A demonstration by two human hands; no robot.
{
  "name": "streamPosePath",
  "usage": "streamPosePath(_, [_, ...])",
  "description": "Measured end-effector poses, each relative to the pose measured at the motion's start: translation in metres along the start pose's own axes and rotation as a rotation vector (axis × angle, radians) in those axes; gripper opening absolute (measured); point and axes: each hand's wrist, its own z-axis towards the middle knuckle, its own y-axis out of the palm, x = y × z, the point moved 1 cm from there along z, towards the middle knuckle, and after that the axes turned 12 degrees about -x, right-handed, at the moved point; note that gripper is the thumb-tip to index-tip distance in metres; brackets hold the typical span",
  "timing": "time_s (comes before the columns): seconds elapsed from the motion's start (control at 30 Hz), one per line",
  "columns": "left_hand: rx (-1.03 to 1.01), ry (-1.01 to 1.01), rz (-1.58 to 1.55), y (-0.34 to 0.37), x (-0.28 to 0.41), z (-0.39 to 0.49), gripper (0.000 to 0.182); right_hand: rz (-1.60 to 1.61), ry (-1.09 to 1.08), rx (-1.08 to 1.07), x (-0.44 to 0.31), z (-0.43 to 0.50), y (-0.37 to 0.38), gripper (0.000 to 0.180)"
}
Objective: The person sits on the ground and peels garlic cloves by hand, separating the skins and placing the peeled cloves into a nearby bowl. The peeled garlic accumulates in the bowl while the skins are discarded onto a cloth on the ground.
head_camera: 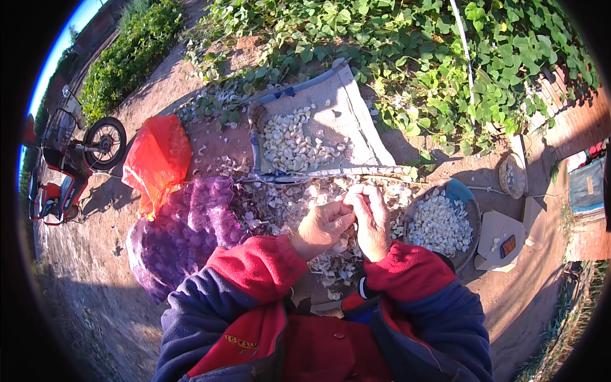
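Note:
My left hand (326, 227) and my right hand (368, 215) meet in front of me, fingertips curled together. Whatever is pinched between them is hidden by the fingers. Beneath lies a heap of papery garlic skins (336, 265) on the ground. Left of my hands is a purple mesh sack (176, 248) full of garlic. To the right, a round basket (477, 215) holds many peeled garlic cloves (439, 224). Beyond my hands, more cloves (291, 143) lie on the left part of a framed mesh tray (353, 110).
A red mesh bag (157, 153) stands behind the purple sack, with a parked electric scooter (62, 176) farther left. At right, a cardboard box (496, 234) bears a phone (508, 246), near a small round basket (511, 175). Leafy vines (429, 62) grow along the far side.

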Motion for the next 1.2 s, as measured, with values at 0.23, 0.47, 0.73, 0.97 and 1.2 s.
streamPosePath(0.23, [-0.040, 0.198, -0.056, -0.007, -0.012, 0.003, 0.017, -0.246, -0.144, -0.006, -0.004, -0.006, 0.012, 0.012])
streamPosePath(0.47, [-0.073, 0.342, 0.272, -0.009, 0.002, -0.008, 0.020, -0.182, -0.188, -0.037, -0.011, -0.007, 0.015, 0.015])
streamPosePath(0.73, [-0.082, 0.098, -0.239, -0.007, 0.002, -0.008, 0.017, -0.191, -0.207, -0.100, -0.011, -0.006, 0.011, 0.012])
streamPosePath(0.97, [-0.141, 0.028, -0.335, -0.014, 0.000, -0.011, 0.017, -0.081, -0.278, -0.144, -0.022, -0.006, 0.014, 0.013])
streamPosePath(1.2, [-0.075, 0.022, -0.314, -0.008, 0.007, -0.012, 0.025, 0.202, -0.084, -0.111, -0.028, -0.007, 0.012, 0.011])
